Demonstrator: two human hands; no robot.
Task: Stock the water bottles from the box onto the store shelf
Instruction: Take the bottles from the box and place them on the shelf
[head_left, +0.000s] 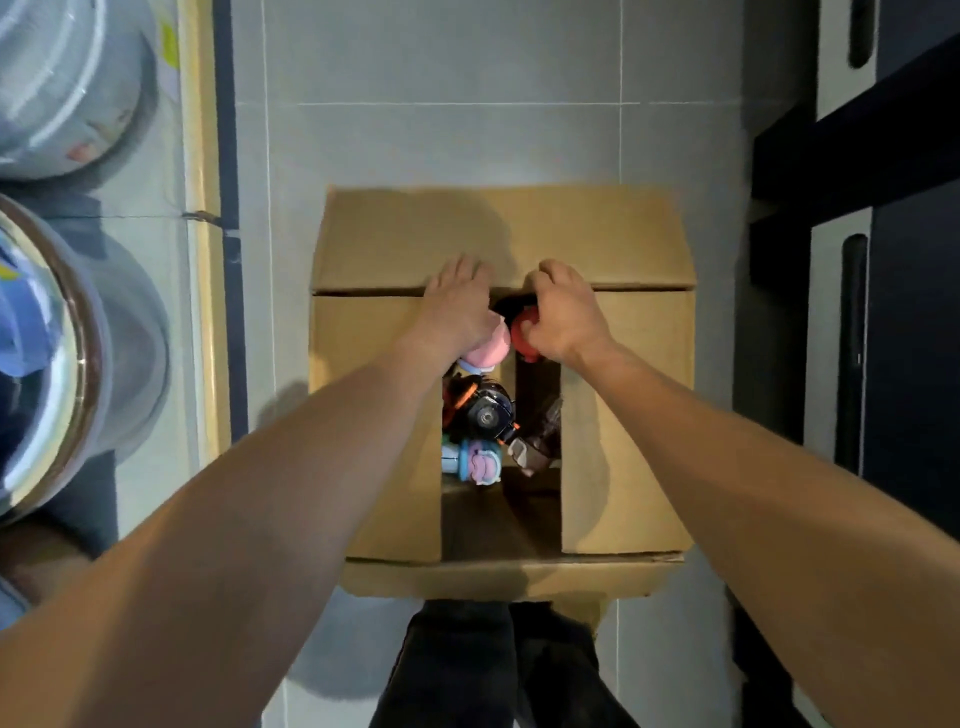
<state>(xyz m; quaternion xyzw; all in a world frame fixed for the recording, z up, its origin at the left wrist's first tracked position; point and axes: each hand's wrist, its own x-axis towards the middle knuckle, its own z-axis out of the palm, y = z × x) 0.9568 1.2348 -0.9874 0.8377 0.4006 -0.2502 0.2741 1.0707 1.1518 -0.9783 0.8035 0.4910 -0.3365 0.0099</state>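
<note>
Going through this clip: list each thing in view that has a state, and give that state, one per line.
Cardboard box: on the floor, flaps partly open, bottles inside.
Left hand: closed on the pink-capped bottle.
Right hand: closed on the red-capped bottle.
Dark bottle: in the box, untouched.
Blue and pink bottle: in the box, untouched.
Brown bottle: in the box, tilted, untouched.

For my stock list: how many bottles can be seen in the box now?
5. Pink top under the left hand; red top under the right hand; dark one mid-gap; blue-pink one nearest; brown one at right. Flaps may hide more.
</note>
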